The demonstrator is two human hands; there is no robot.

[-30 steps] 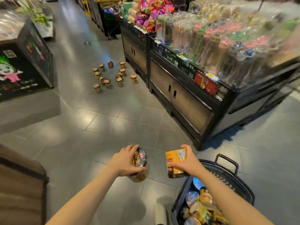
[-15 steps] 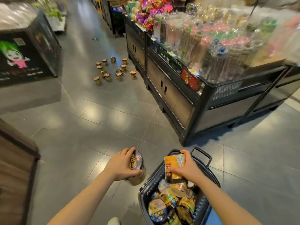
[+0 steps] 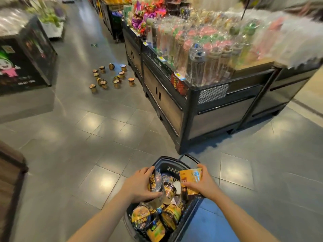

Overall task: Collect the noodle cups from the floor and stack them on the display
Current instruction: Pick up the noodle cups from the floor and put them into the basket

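Left hand point(image 3: 139, 186) grips a noodle cup point(image 3: 156, 187), right hand point(image 3: 201, 182) an orange packet point(image 3: 190, 179); the overfull basket point(image 3: 167, 165) might spill.

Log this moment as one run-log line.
left hand: grips noodle cup | right hand: grips orange packet | both over basket
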